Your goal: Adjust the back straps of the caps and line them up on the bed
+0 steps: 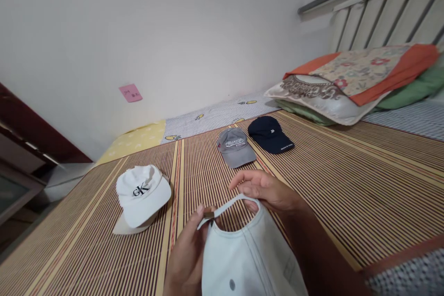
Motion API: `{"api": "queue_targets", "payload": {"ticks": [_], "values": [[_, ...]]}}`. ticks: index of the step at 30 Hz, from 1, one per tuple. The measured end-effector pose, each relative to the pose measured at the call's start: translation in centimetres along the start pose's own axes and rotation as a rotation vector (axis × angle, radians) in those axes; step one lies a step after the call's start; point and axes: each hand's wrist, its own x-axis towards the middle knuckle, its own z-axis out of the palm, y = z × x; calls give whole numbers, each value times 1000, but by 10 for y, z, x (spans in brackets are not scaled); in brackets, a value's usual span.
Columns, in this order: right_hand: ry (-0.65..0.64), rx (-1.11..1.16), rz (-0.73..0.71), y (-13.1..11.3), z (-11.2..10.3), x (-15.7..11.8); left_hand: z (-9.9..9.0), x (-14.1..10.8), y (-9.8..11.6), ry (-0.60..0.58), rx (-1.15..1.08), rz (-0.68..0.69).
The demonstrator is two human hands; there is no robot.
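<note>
A pale, nearly white baseball cap (243, 259) is held close to me, its back opening and adjustable strap facing up. My left hand (189, 249) grips it at the left end of the strap, with the thumb beside the small metal buckle (209, 215). My right hand (272, 192) is closed around the right end of the strap, the index finger reaching out above it. Just beyond my hands lie a grey cap (237, 148) with white lettering and a navy cap (269, 134). To the left, a white cap (144, 194) with black letters rests on a beige cap (130, 227).
A striped bamboo mat (104, 259) covers the bed. Pillows (333, 97) under an orange floral cloth (374, 67) are piled at the far right, before a radiator (388, 14). On the white wall is a pink note (131, 93).
</note>
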Motion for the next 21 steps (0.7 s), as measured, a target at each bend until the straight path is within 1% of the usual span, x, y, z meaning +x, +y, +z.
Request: {"api": "queue_targets", "payload": {"ticks": [5,10,12,14,17,21], "values": [[6,-20,20,3,-1,3,1,-3,3,72,-49,7],[10,-185,100,6,-6,5,-6,-4,11,55,-100,60],[-36,-262,129,7,-7,5,-10,-3,14,70,-126,94],[-95,-293,148,8,-6,5,-12,-1,16,81,-143,112],[-132,-240,171,11,-4,6,-12,0,16,80,-130,100],[-71,-114,179,17,-4,8,-9,-1,11,108,-74,119]]}}
